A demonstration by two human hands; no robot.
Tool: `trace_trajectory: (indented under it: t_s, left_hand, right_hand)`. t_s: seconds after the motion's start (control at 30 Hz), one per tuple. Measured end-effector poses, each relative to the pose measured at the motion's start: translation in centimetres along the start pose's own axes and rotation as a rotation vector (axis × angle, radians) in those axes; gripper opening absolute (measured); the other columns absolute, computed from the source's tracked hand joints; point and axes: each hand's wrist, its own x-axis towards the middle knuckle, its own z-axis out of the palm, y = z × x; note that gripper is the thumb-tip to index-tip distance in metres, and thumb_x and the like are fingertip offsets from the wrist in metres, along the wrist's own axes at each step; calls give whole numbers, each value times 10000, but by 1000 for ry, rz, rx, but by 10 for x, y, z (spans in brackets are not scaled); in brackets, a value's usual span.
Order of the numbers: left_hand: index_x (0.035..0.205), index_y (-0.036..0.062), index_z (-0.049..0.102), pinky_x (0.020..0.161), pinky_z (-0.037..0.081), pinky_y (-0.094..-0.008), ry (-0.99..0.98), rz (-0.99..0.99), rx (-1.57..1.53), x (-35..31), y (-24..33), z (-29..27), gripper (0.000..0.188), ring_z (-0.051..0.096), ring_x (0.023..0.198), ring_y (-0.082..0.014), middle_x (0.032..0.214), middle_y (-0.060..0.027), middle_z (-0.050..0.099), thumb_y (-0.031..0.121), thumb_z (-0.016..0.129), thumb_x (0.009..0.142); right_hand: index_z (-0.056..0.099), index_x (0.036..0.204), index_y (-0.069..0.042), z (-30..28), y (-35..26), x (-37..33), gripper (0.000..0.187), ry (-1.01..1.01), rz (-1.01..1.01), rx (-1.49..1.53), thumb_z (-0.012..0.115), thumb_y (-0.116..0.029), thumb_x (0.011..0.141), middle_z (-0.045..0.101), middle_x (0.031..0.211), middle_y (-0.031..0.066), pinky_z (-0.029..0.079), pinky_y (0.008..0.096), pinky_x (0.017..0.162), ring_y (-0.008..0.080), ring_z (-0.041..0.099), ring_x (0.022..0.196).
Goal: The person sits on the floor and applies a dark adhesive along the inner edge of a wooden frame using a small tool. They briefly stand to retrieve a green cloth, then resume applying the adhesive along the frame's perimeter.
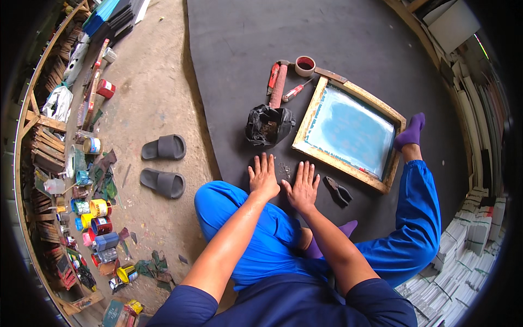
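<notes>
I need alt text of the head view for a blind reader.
The left hand and right hand rest palm down on a dark mat, scattered bits between them. Pliers and a wood-framed blue panel lie to the right; ahead sits a black bag.

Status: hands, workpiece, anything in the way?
Left hand, right hand: palms down, open. Wood-framed screen on mat. Debris between hands; pliers beside right hand.

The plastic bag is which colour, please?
The plastic bag is black; the head view shows it best.
</notes>
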Motion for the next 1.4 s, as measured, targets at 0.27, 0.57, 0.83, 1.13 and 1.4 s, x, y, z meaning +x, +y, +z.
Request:
trace_trajectory:
  t_s: [0.27,0.57,0.83,1.13,1.4]
  left_hand:
    - [1624,250,178,1216,139,-603,3,87,74,7,-4,13,864,49,1551,-397,1688,-167,60,233,637,892]
    - [1614,206,221,1216,148,-600,26,51,-11,1,-13,6,882,66,1550,-395,1692,-120,98,223,667,852]
    - [1593,279,282,1210,167,-603,32,46,47,4,-13,10,1005,24,1549,-408,1693,-144,40,294,833,753]
    - [1440,160,512,1165,269,-591,222,-221,-481,17,-16,9,712,150,1523,-422,1636,-222,198,199,766,776]
    - [1191,139,683,1113,386,-491,498,-267,-660,32,-27,19,480,405,1380,-379,1448,-206,473,50,633,722]
  right_hand:
    - [256,1586,-55,11,-13,16,806,-31,-137,-27,467,-545,983,227,1659,153,123,572,1217,314,161,1550]
    - [366,1553,-116,-19,17,-27,761,-146,-509,-42,503,-573,959,339,1622,74,200,533,1215,253,284,1510]
    - [498,1436,-86,-18,13,6,664,65,-580,91,699,-373,872,515,1454,117,402,465,1088,307,483,1346]
    - [570,1355,-77,-6,-20,39,644,146,-206,115,743,-400,825,578,1083,89,460,397,799,277,552,977]
    - [666,1006,-63,25,-30,46,157,307,-236,273,680,-154,879,596,917,95,487,407,750,294,587,857]
